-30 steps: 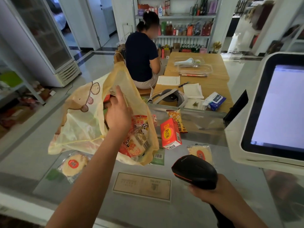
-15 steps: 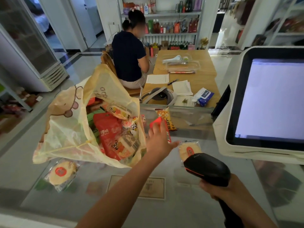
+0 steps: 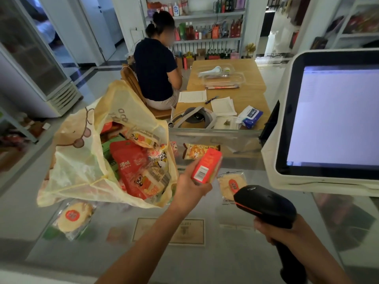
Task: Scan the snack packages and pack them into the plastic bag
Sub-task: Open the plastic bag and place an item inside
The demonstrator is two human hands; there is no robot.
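**Inspector:** Nearest item first. Your right hand?

**Cashier:** My right hand [image 3: 274, 232] is clenched round the handle of one black scanner [image 3: 264, 206]. Its head points away from me, above the glass counter [image 3: 205, 261].

**Inspector:** And the left?

**Cashier:** My left hand [image 3: 190, 187] grasps one red carton [image 3: 207, 166], with fingers and thumb wrapped round its lower end. The carton is lifted clear of the counter, just beside the bag's mouth. A white barcode label faces me; the digits are too small to read.

**Inspector:** Loose packages?

**Cashier:** Three counted. Two are round crackers in clear wrap, each with a round red label. The right cracker pack [image 3: 230, 184] lies just beyond the scanner head. The left cracker pack [image 3: 72, 217] lies just in front of the bag's near edge. One orange packet [image 3: 196, 150] lies flat behind the carton. None of the label writing is legible.

**Inspector:** The bag?

**Cashier:** One yellow plastic bag [image 3: 82, 165] with a bear cartoon printed on it. It lies on its side on the counter, mouth open towards my left hand. Inside is one red pouch [image 3: 129, 160] with white characters I cannot make out, and panda-printed packs [image 3: 158, 158]. I cannot tell the total inside.

**Inspector:** Further off?

**Cashier:** One till screen [image 3: 336, 117] on the right, lit and pale, no text readable. Beyond the counter stands one wooden table [image 3: 246, 95] with papers and one blue-and-white wipes pack [image 3: 251, 116]. One seated person [image 3: 158, 66] is beside it. Shelves of bottles [image 3: 205, 29] stand at the back.
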